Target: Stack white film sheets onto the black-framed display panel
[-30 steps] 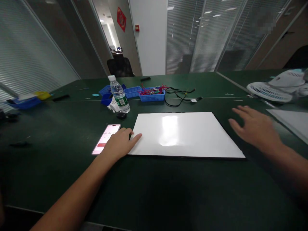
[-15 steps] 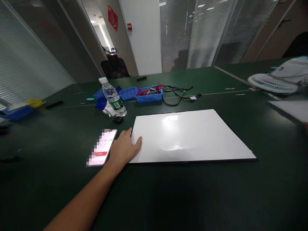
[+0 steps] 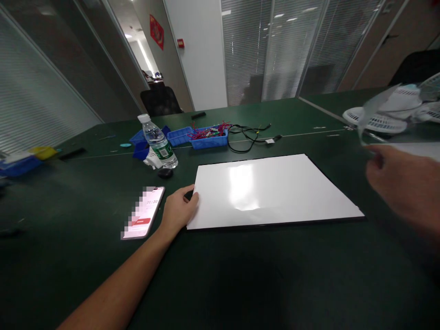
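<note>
1. Head view: at far left, a phone (image 3: 147,213) lies on the green table (image 3: 275,275), with a bottle (image 3: 158,143) standing beyond it.
2. Left hand (image 3: 178,208), thumb and fingers slightly parted, touches the left edge of a white board (image 3: 275,192); whether it grips cannot be told.
3. That white board lies on the table between both hands.
4. Right hand (image 3: 405,181), blurred, pinches a translucent strip (image 3: 368,112) rising from its fingers.
</note>
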